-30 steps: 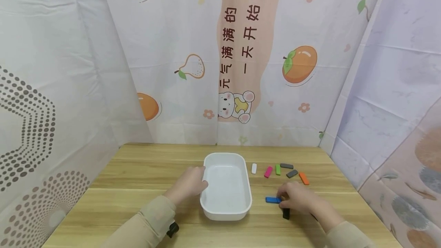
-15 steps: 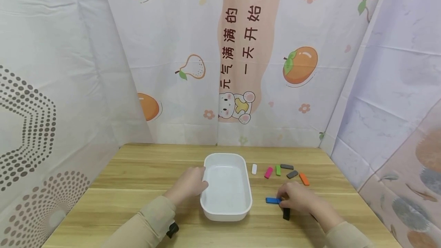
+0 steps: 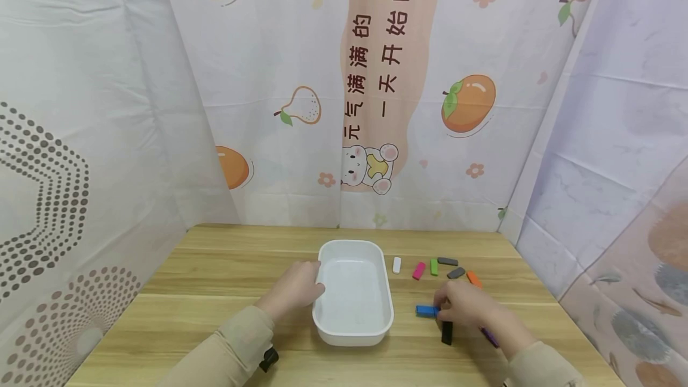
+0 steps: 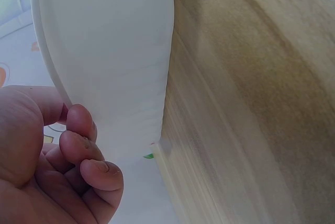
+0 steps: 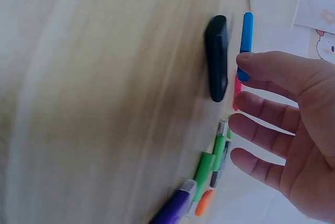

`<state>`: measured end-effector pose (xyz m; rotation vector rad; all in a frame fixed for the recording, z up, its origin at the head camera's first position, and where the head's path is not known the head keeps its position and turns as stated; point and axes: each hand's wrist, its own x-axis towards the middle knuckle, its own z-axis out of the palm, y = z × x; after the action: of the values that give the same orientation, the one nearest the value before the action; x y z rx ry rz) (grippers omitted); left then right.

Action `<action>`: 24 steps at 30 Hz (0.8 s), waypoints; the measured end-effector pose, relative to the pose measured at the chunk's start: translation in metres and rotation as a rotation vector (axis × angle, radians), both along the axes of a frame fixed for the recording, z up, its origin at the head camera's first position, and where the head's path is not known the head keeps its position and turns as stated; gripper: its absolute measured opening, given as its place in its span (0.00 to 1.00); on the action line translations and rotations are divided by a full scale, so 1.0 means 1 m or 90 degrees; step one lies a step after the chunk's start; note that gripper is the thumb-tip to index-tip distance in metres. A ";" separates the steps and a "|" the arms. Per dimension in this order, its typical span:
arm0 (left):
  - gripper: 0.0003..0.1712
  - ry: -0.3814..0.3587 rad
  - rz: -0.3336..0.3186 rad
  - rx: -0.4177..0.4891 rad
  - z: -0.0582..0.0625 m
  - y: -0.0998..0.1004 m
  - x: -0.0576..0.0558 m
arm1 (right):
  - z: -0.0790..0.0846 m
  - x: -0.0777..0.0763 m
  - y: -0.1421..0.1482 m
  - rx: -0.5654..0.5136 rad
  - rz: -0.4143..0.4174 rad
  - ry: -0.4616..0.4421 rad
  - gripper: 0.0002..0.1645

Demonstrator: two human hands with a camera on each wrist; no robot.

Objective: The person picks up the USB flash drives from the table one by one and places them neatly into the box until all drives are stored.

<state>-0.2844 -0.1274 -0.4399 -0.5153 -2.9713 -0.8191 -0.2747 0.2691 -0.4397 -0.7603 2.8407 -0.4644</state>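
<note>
A white plastic tray [image 3: 352, 297] stands on the table, and my left hand [image 3: 295, 284] grips its left rim. In the left wrist view the fingers [image 4: 102, 174] curl beside the tray's outer wall [image 4: 110, 51]. To the tray's right, my right hand [image 3: 464, 305] pinches one end of a blue USB stick [image 3: 426, 311]. The right wrist view has the thumb on the blue stick [image 5: 246, 30] and the other fingers loosely extended. A black stick [image 3: 447, 333] lies just below that hand, and a purple stick [image 3: 489, 337] is partly hidden under the wrist.
Behind the right hand lie small sticks: white [image 3: 396, 265], pink [image 3: 418, 270], green [image 3: 433, 267], two grey ones [image 3: 455, 273] and orange [image 3: 473, 279]. Another green stick [image 5: 203, 169] shows by the purple one in the right wrist view. Patterned curtains [image 3: 269, 166] surround the table.
My right hand has lifted slightly with the blue USB stick, covering more of the orange stick and uncovering the purple one. The left hand stays on the tray's rim.
</note>
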 end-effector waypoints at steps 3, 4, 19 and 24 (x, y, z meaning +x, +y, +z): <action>0.22 -0.005 -0.001 0.006 0.000 0.000 0.001 | 0.005 0.000 -0.002 0.006 -0.004 0.015 0.06; 0.22 -0.007 -0.001 0.009 0.000 0.000 0.001 | 0.006 0.000 -0.002 0.008 -0.005 0.019 0.06; 0.21 -0.023 0.004 0.019 0.003 0.001 0.003 | 0.026 -0.010 -0.006 0.008 0.018 0.052 0.03; 0.19 0.000 0.002 0.001 0.002 0.000 0.002 | 0.038 -0.014 -0.009 0.004 0.044 0.070 0.03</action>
<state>-0.2824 -0.1273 -0.4383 -0.5110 -2.9704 -0.8212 -0.2891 0.2598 -0.4021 -0.9073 2.9039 -0.4166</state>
